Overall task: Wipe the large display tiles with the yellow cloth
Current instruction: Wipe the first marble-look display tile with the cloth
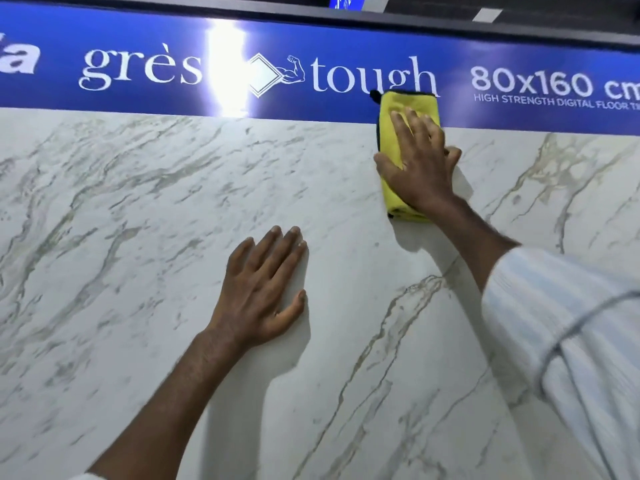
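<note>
**Cloth reaches the top of the marble display**

A pale striped sleeve (571, 341), nearest the camera and cut off by the right and bottom edges, covers the person's right upper arm, far below the blue banner (346, 39) that heads the display. The left forearm enters from the bottom edge, with only a sliver of cuff showing.

The left hand (263, 289) lies flat on the large white tile (138, 237), well below the banner. Its fingers are straight and close together, and the thumb is set out to the side.

Higher up, the right hand (420, 161) presses the folded yellow cloth (393, 192) against the tile just beneath the banner's lower edge, fingers straight and fanned across the fabric. The hand hides the cloth's middle. The cloth's dark-trimmed upper end laps over the banner and covers the foot of the letters "gh".

Grey streaks run under the banner's left half and gold veins under its right. The joint between tiles is hard to make out.

The banner reads "grès", "tough" and "80x160 cm". A white glare (227, 67) blots the space beside its diamond logo. The letters at its left end are cropped, and the small line "HIGH STRENGTH DIGITAL FLOOR" runs off the right edge.

Above the banner sits a dark ledge (242, 8), and over it a small blue panel (346, 1) is cut off by the top edge and unreadable.
</note>
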